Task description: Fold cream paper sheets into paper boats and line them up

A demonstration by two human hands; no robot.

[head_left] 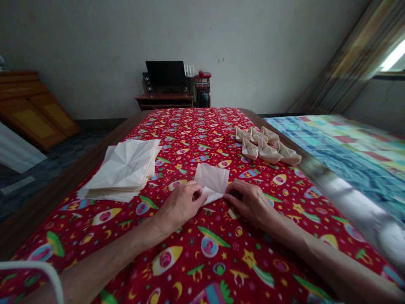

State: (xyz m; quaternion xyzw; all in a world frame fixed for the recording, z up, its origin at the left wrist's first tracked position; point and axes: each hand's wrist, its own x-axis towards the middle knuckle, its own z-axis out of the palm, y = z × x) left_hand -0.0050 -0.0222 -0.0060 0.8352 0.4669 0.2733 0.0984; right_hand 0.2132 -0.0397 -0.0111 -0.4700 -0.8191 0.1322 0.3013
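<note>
A small sheet of white paper (212,177) lies creased on the red patterned cloth in front of me, its near edge folded up. My left hand (186,198) pinches the left end of that fold between thumb and curled fingers. At the fold's right end, my right hand (248,200) grips the paper the same way, thumb toward the edge. To the left rests a stack of creased paper sheets (125,164). Several folded paper boats (267,145) sit grouped in two rows on the far right of the cloth.
The red cloth (202,126) covers a long table with dark wooden edges (344,211). Beyond its far end stand a monitor (166,74) and speakers on a desk. A bed with a patterned cover (341,147) is at the right, a wooden cabinet (34,109) at the left.
</note>
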